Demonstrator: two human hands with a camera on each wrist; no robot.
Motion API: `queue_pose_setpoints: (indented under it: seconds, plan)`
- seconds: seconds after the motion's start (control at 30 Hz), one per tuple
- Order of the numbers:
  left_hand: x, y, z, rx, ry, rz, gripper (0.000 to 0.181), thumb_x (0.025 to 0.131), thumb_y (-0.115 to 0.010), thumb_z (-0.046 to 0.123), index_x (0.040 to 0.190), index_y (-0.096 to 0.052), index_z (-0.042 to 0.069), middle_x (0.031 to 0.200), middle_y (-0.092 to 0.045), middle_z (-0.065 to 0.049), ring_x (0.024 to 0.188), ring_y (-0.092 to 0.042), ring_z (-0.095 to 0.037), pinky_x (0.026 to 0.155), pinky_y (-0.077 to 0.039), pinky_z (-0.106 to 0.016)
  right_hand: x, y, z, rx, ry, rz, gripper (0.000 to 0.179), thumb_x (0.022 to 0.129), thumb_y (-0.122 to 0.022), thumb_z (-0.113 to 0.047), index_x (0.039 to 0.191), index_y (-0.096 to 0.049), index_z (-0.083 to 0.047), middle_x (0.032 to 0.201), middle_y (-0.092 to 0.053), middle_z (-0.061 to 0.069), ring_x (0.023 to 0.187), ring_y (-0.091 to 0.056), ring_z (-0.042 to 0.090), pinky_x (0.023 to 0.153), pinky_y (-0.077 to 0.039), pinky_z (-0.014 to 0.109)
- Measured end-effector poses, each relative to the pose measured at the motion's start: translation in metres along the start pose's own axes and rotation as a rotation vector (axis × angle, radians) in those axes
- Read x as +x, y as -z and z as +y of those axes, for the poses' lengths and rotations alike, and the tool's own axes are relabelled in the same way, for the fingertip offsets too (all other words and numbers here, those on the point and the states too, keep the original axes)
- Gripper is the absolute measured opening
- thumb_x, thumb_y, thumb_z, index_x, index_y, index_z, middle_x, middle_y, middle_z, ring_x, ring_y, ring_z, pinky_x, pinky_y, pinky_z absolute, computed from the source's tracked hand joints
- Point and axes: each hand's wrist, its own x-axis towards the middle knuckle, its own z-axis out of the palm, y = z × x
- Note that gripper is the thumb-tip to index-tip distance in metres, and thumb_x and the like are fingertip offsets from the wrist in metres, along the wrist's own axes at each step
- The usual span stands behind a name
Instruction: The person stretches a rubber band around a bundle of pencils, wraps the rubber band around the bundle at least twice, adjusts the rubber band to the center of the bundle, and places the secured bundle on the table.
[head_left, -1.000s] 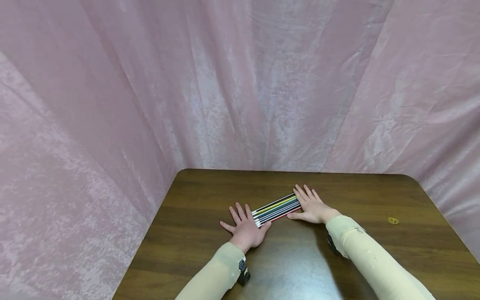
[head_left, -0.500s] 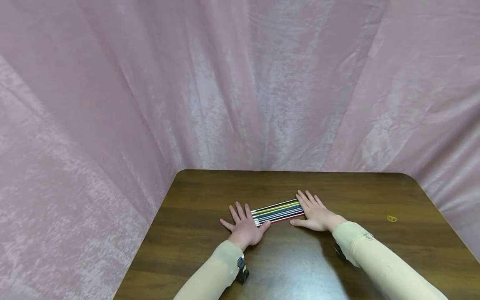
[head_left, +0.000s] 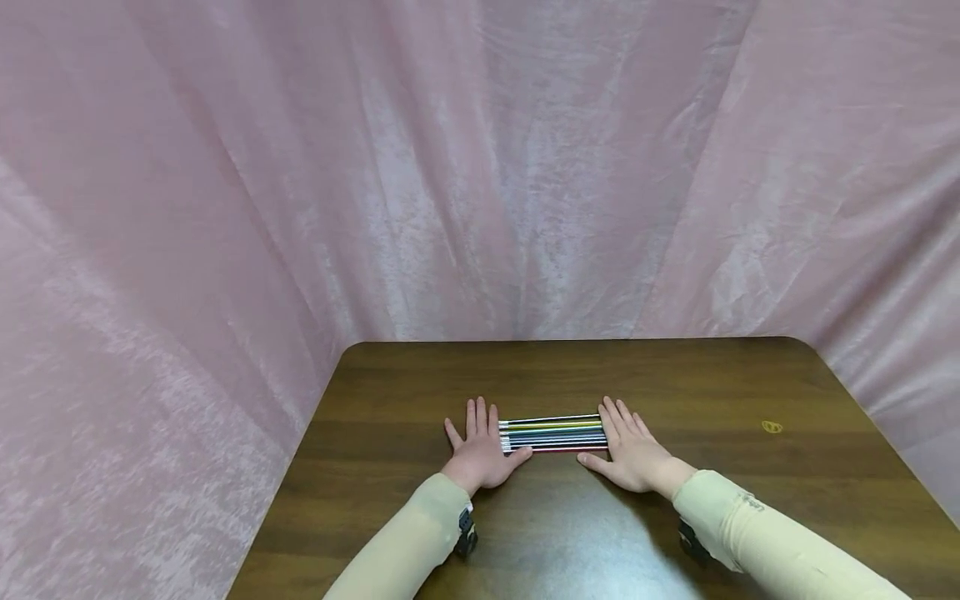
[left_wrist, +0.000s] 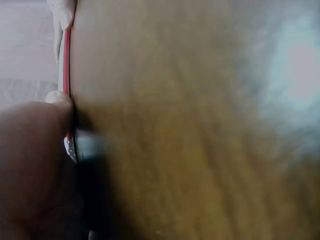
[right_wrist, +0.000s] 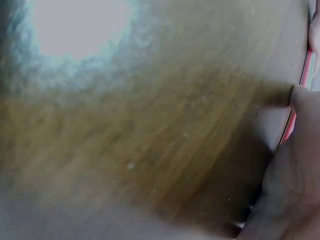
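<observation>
pink, soft-sheened drapery (head_left: 480,167) hangs in folds behind and to the sides of a brown wood-grain table (head_left: 420,367), whose glossy top throws back a pale glare near the person. a row of pencils (head_left: 553,434) lies flat on it between the two hands, side by side and running roughly parallel to the far edge, with black, yellow, green-blue and red among the colours.

the left hand (head_left: 480,457) lies at the end with the whitish tips, the right hand (head_left: 633,454) at the other; both have straight, spread fingers and grasp nothing. the thumbs point inward along the near side. the left wrist view shows the left thumb at the red outermost pencil; whether the right thumb touches it cannot be told.

held this way, the hands seem to bracket the row at both ends, and the thumbs probably keep the nearest pencil from rolling away. flat palms would suit evening up loose sticks better than a clenched fist. the right-hand ends are covered, so their alignment is unclear.

well apart to the right lie small yellow loops (head_left: 772,427), apparently rubber bands, perhaps placed there to be out of the hands' way.
</observation>
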Motion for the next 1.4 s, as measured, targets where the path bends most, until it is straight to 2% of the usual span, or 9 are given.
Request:
queue_pose_setpoints:
  seconds: [0.1,0.33,0.5,0.67,0.8,0.9,1.1,1.23,1.4]
  plan:
    - [0.003,0.0,-0.004,0.008,-0.001,-0.015,0.112,0.097,-0.039,0.085,0.172,-0.01,0.007,0.179,0.005,-0.017,0.164,0.011,-0.035,0.121,0.004,-0.074,0.005,-0.008,0.006,-0.051,-0.012,-0.002,0.113,0.1,-0.05,-0.076,0.163,-0.021,0.013,0.172,-0.016,0.033,0.159,-0.013,0.052,0.123,-0.016,0.067]
    - [0.004,0.001,-0.02,-0.001,-0.074,0.006,0.112,0.095,-0.043,0.087,0.173,-0.013,0.013,0.179,0.001,-0.012,0.164,0.007,-0.036,0.123,-0.001,-0.071,-0.002,0.027,-0.023,-0.111,-0.034,-0.069,0.104,0.102,-0.059,-0.066,0.158,-0.031,0.017,0.168,-0.025,0.037,0.155,-0.026,0.054,0.122,-0.026,0.064]
    - [0.001,0.006,-0.029,-0.073,-0.161,0.044,0.112,0.095,-0.055,0.081,0.172,-0.014,0.012,0.179,-0.004,-0.012,0.164,0.003,-0.038,0.123,-0.005,-0.072,0.001,0.035,-0.024,-0.12,-0.032,-0.091,0.106,0.098,-0.067,-0.064,0.155,-0.034,0.019,0.163,-0.03,0.041,0.151,-0.032,0.057,0.119,-0.031,0.065]
    - [0.0,0.014,-0.027,-0.059,-0.287,0.107,0.112,0.093,-0.069,0.072,0.171,-0.019,0.01,0.177,-0.016,-0.013,0.163,-0.01,-0.038,0.123,-0.018,-0.069,0.012,0.045,-0.022,-0.128,0.129,-0.066,0.095,0.093,-0.079,-0.054,0.152,-0.046,0.013,0.161,-0.039,0.036,0.147,-0.042,0.053,0.115,-0.038,0.063]
    - [0.004,0.019,-0.014,0.009,-0.399,0.167,0.113,0.088,-0.073,0.074,0.169,-0.027,0.011,0.17,-0.033,-0.012,0.156,-0.029,-0.034,0.12,-0.03,-0.06,0.027,0.046,-0.021,-0.111,0.294,-0.039,0.081,0.089,-0.087,-0.046,0.146,-0.057,0.005,0.154,-0.053,0.025,0.139,-0.055,0.042,0.111,-0.046,0.056]
    - [0.01,0.023,-0.002,0.053,-0.455,0.177,0.113,0.085,-0.076,0.076,0.167,-0.032,0.013,0.163,-0.041,-0.009,0.147,-0.04,-0.029,0.116,-0.035,-0.053,0.039,0.045,-0.022,-0.095,0.339,-0.044,0.083,0.084,-0.09,-0.049,0.144,-0.059,0.0,0.145,-0.059,0.017,0.131,-0.059,0.035,0.106,-0.049,0.053]
    - [0.029,0.028,0.016,0.133,-0.494,0.087,0.099,0.082,-0.084,0.069,0.158,-0.048,0.016,0.15,-0.049,-0.003,0.133,-0.047,-0.023,0.106,-0.042,-0.045,0.059,0.039,-0.026,-0.089,0.308,-0.057,0.091,0.075,-0.093,-0.059,0.14,-0.061,-0.003,0.132,-0.062,0.011,0.119,-0.06,0.032,0.098,-0.052,0.053]
    - [0.039,0.029,0.025,0.13,-0.459,0.069,0.086,0.079,-0.09,0.062,0.146,-0.058,0.017,0.141,-0.053,0.0,0.126,-0.048,-0.021,0.101,-0.044,-0.042,0.064,0.034,-0.03,-0.1,0.261,-0.047,0.087,0.07,-0.096,-0.056,0.131,-0.065,-0.003,0.125,-0.063,0.012,0.112,-0.06,0.035,0.092,-0.052,0.057]
    - [0.04,0.033,0.038,0.117,-0.416,0.077,0.083,0.073,-0.097,0.056,0.137,-0.062,0.015,0.13,-0.057,0.0,0.118,-0.05,-0.021,0.099,-0.047,-0.04,0.065,0.034,-0.037,-0.076,0.133,-0.085,0.077,0.066,-0.102,-0.044,0.123,-0.067,-0.006,0.121,-0.063,0.009,0.111,-0.058,0.034,0.091,-0.05,0.057]
